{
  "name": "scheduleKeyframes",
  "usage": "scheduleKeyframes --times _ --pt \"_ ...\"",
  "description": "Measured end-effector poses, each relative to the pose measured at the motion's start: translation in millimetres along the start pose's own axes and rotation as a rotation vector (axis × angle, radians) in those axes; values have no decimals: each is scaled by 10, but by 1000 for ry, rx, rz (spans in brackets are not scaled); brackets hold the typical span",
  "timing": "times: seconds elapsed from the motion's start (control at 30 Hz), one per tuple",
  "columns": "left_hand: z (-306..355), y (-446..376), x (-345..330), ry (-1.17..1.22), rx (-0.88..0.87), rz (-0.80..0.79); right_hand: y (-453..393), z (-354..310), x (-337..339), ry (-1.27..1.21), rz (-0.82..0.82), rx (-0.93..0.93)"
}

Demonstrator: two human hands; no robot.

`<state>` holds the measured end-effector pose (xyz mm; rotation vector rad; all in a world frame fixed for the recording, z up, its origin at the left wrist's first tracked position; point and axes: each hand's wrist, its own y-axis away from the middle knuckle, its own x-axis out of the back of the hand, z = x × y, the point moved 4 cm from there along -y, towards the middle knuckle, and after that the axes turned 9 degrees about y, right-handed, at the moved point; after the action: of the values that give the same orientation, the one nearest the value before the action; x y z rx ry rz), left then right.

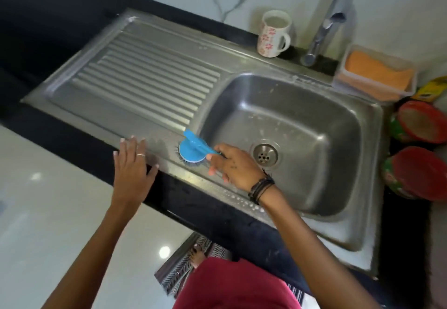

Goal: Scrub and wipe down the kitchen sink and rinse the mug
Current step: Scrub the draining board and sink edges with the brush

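At six o'clock a dark red garment [237,284] fills the lower edge, cut off by the frame, with a striped mat [179,270] and part of a foot showing beside it. The left hand [131,163] lies flat, fingers spread, on the near edge of the steel sink [125,86] at about eight o'clock. Just beside it, toward the centre, the right hand [232,166], with dark bands on its wrist, closes its fingers around the handle of a blue scrubber [193,149], whose round head presses on the rim between drainboard and basin; the handle's end is hidden in the grip. The drain [264,155] sits in the basin at four o'clock. At one o'clock a flowered mug [273,34] stands upright on the far ledge, near the blurred tap [326,20]. At two o'clock a clear tub [377,74] holds something orange, hard to identify. Two red-lidded containers [420,149] at three o'clock are partly cut off.
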<state>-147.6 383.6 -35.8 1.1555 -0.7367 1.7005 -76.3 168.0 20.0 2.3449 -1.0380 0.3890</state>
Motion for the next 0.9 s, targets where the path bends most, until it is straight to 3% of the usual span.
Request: scheduleKeyframes --times 0.3,0.67,0.9 --pt "-553 -104 187 39 43 5 141 155 -457 -246 90 -114" --pt "-725 -28 196 97 62 -34 -843 -558 -922 -41 60 -67" --pt "-745 -88 221 49 56 -104 161 -13 -684 -100 206 -131"
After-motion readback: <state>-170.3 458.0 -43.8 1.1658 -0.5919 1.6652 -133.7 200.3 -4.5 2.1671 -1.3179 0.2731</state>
